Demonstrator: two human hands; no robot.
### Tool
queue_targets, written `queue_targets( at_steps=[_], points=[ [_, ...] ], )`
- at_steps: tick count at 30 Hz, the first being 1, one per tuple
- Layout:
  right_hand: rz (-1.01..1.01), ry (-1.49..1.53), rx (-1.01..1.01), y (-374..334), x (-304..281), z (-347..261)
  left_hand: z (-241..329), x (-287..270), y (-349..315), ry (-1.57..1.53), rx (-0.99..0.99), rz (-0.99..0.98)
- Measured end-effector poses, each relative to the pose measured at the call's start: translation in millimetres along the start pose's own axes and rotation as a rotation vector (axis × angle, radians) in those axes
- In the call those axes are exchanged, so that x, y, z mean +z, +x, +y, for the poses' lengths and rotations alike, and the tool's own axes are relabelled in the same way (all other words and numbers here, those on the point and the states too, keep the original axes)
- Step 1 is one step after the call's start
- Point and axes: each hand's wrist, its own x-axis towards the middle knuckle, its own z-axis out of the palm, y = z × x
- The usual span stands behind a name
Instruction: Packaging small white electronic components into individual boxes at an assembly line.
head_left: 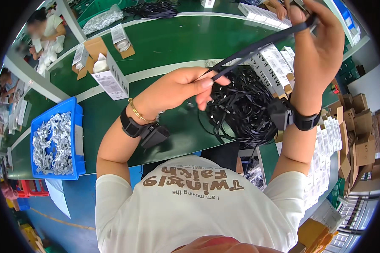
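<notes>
A black lanyard (pixel 261 41) is stretched between my two hands above the green table. My left hand (pixel 177 87) is closed, pinching the strap between thumb and fingers at its lower end. Higher up at the far right, my right hand (pixel 318 42) grips the other end, its fingers curled round it near the picture's rim. A small dark piece shows at those fingertips, too cut off to make out. Below the strap lies a tangled heap of black lanyards (pixel 242 111) with small pale clips.
White printed boxes (pixel 268 69) stand beside the heap. Left of my left hand is an opened white carton (pixel 109 78). A blue tray (pixel 79 145) holds coiled white cables. Another person's hand (pixel 278 8) reaches in at the far edge. Cardboard boxes (pixel 364 149) are stacked right.
</notes>
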Motion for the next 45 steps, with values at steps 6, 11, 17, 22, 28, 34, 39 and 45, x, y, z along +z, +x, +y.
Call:
queue_targets(
  at_steps=[6,11,17,22,28,34,39,45],
  points=[
    [-0.261,-0.57,-0.172,-50.4,1.2,53.6,-9.1,-31.0,-37.8,0.219,-0.097,0.194],
    [-0.591,0.382,0.404,-108.6,57.8,-6.0,-9.8,-27.3,-33.8,0.384,-0.048,0.233],
    [-1.014,0.877,0.846,-133.5,85.7,-16.9,-2.0,-34.6,-41.0,0.384,0.057,0.42],
    [-0.438,1.13,0.943,-129.3,86.6,-24.0,-38.9,-54.8,-57.5,0.138,-0.124,0.355],
    [-0.033,1.354,1.097,-142.2,89.9,-28.3,-115.0,-93.1,-61.9,0.837,-0.221,0.372],
    [-0.095,1.207,1.108,-186.4,94.8,-3.5,-137.6,-100.6,-70.5,1.23,-0.201,0.36],
    [-0.248,0.935,1.189,-206.1,102.5,-9.1,-95.6,-72.5,-54.5,0.72,-0.187,0.372],
    [-0.482,0.991,1.099,-205.4,109.6,-17.1,-66.6,-26.1,-51.3,0.223,-0.017,0.462]
  ],
)
